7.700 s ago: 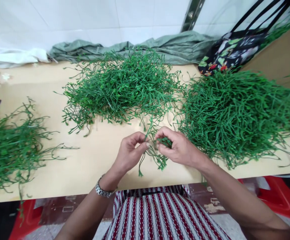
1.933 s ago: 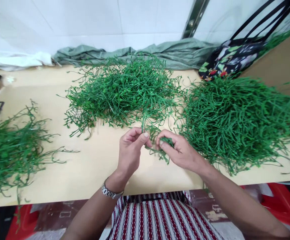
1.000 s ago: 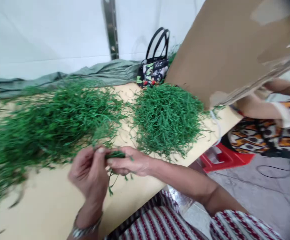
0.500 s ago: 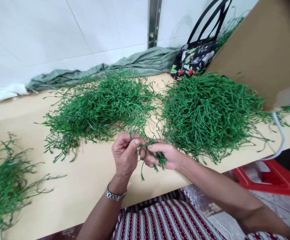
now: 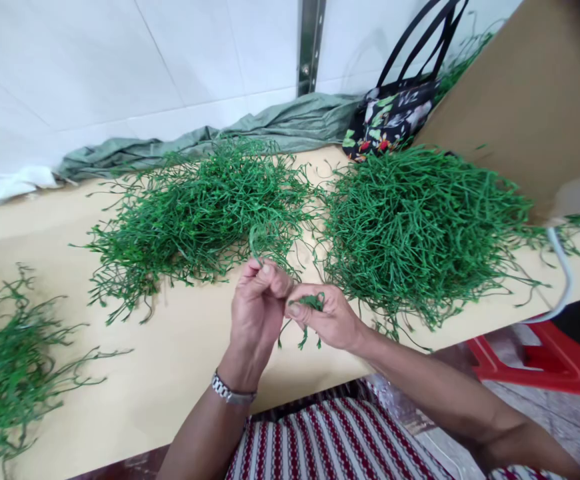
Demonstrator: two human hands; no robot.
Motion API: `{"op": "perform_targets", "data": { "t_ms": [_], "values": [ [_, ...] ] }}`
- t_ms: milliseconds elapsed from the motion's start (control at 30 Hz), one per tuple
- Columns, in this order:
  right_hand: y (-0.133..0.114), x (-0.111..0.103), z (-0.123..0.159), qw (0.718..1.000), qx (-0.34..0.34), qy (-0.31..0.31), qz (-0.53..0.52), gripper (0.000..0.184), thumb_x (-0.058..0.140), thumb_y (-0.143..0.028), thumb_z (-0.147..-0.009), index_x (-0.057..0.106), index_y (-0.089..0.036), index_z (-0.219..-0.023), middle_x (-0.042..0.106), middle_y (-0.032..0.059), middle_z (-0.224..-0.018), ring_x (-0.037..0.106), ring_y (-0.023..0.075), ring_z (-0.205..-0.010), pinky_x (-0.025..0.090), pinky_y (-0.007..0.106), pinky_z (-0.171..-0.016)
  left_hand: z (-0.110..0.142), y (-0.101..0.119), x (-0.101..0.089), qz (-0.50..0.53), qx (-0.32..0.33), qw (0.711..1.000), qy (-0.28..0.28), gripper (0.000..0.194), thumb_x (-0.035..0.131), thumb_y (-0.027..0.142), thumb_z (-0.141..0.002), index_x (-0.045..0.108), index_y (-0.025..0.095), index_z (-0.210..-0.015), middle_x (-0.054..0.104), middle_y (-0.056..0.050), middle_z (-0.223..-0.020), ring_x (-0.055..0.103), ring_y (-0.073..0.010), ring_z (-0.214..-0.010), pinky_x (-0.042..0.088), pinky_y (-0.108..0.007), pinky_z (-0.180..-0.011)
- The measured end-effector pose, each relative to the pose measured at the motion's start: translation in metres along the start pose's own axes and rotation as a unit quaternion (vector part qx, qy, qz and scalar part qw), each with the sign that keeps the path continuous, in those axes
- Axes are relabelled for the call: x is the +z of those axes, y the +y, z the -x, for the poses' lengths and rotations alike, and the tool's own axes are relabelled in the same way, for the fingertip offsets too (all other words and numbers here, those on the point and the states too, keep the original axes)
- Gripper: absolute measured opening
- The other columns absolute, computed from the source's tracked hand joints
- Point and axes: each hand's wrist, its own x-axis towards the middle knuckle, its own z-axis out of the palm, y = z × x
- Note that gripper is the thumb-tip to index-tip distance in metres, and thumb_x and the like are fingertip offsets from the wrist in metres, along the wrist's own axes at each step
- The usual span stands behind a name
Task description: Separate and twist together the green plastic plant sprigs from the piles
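Note:
My left hand (image 5: 263, 297), with a metal watch (image 5: 233, 392) on the wrist, pinches one thin green stem (image 5: 255, 241) between thumb and finger; its curved upper part sticks up past the fingertips. Against it, my right hand (image 5: 331, 317) is closed around a small bunch of green stems (image 5: 311, 301), whose ends poke out above and below the fingers. The two hands touch over the table, in front of two heaps. One is a loose pile of thin green stems (image 5: 205, 213) to the left, the other a denser pile of green stems (image 5: 415, 227) to the right.
More green stems (image 5: 10, 367) lie at the left edge of the pale tabletop (image 5: 145, 387). Along the wall runs a bunched green cloth (image 5: 290, 127). A floral bag (image 5: 395, 117) and a large cardboard piece (image 5: 525, 100) stand back right. A red stool (image 5: 560, 360) is below, right.
My hands have come closer together and the right fingers have closed further over the bunch. The left hand has turned slightly, with the stem still standing up from its fingertips.

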Motion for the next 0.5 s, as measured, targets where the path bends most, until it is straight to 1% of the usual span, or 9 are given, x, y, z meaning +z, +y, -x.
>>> {"op": "perform_targets", "data": {
  "t_ms": [67,167,233,300,367,400,433,467,500],
  "values": [
    [-0.003,-0.002,0.003,1.0,-0.011,0.002,0.028,0.024,0.054,-0.034,-0.079,0.056,-0.014,-0.067,0.046,-0.0035,-0.052,0.039,0.006,-0.047,0.031,0.02,-0.047,-0.002,0.004,0.0,-0.003,0.003,1.0,0.008,0.018,0.068,0.012,-0.063,0.051,0.016,-0.063,0.044,0.007,-0.048,0.036,-0.0032,-0.041,0.032,-0.017,-0.043],
    [-0.016,-0.01,0.01,1.0,-0.013,-0.022,0.006,0.023,0.053,-0.033,-0.082,0.059,-0.014,-0.071,0.049,-0.0022,-0.055,0.043,0.0067,-0.049,0.033,0.02,-0.048,-0.002,0.01,-0.003,-0.077,-0.006,0.997,0.008,0.017,0.068,0.012,-0.062,0.051,0.015,-0.063,0.045,0.006,-0.049,0.037,-0.0041,-0.042,0.031,-0.019,-0.044],
    [-0.033,-0.02,0.017,0.995,-0.059,-0.058,-0.052,0.023,0.052,-0.035,-0.083,0.06,-0.015,-0.073,0.049,-0.0016,-0.057,0.044,0.0072,-0.051,0.034,0.021,-0.049,-0.002,0.014,-0.007,-0.133,-0.02,0.991,0.02,0.018,0.069,0.013,-0.062,0.051,0.015,-0.063,0.046,0.005,-0.05,0.038,-0.0047,-0.043,0.031,-0.019,-0.044],
    [-0.055,-0.036,0.028,0.982,-0.145,-0.064,-0.108,0.024,0.052,-0.037,-0.083,0.059,-0.018,-0.07,0.047,-0.0021,-0.059,0.042,0.0069,-0.052,0.033,0.02,-0.05,-0.003,0.019,-0.014,-0.171,-0.016,0.984,0.051,0.02,0.07,0.015,-0.061,0.051,0.015,-0.063,0.046,0.005,-0.05,0.038,-0.0046,-0.043,0.03,-0.018,-0.043],
    [-0.08,-0.06,0.04,0.968,-0.231,-0.015,-0.095,0.028,0.05,-0.041,-0.084,0.056,-0.021,-0.065,0.045,-0.0022,-0.062,0.04,0.0075,-0.054,0.033,0.021,-0.05,-0.005,0.023,-0.023,-0.194,-0.01,0.978,0.076,0.021,0.072,0.017,-0.059,0.052,0.016,-0.065,0.046,0.006,-0.05,0.038,-0.0046,-0.043,0.03,-0.017,-0.042],
    [-0.093,-0.075,0.045,0.962,-0.268,0.027,-0.051,0.03,0.05,-0.042,-0.083,0.054,-0.021,-0.063,0.046,-0.0015,-0.066,0.041,0.0084,-0.056,0.034,0.022,-0.052,-0.007,0.026,-0.028,-0.211,-0.002,0.974,0.083,0.022,0.073,0.019,-0.057,0.053,0.016,-0.065,0.047,0.005,-0.05,0.038,-0.0047,-0.043,0.03,-0.016,-0.041],
    [-0.106,-0.091,0.049,0.952,-0.295,0.084,0.016,0.03,0.049,-0.042,-0.084,0.053,-0.021,-0.063,0.049,-0.0005,-0.072,0.043,0.0097,-0.06,0.036,0.023,-0.054,-0.009,0.028,-0.032,-0.227,0.004,0.97,0.081,0.023,0.074,0.022,-0.056,0.054,0.015,-0.065,0.047,0.005,-0.05,0.039,-0.0049,-0.043,0.031,-0.016,-0.04],
    [-0.117,-0.11,0.05,0.931,-0.313,0.157,0.102,0.029,0.049,-0.041,-0.084,0.053,-0.021,-0.064,0.052,0.0009,-0.078,0.045,0.0114,-0.064,0.038,0.025,-0.057,-0.01,0.031,-0.036,-0.241,0.01,0.967,0.077,0.024,0.075,0.024,-0.055,0.055,0.016,-0.064,0.047,0.005,-0.05,0.039,-0.0052,-0.043,0.032,-0.016,-0.04],
    [-0.127,-0.129,0.048,0.896,-0.32,0.241,0.194,0.026,0.049,-0.039,-0.084,0.053,-0.021,-0.065,0.054,0.0025,-0.083,0.047,0.0132,-0.067,0.039,0.028,-0.06,-0.01,0.033,-0.04,-0.255,0.019,0.964,0.072,0.024,0.075,0.027,-0.055,0.056,0.016,-0.064,0.048,0.005,-0.049,0.04,-0.0056,-0.043,0.032,-0.016,-0.039]
  ]
}}
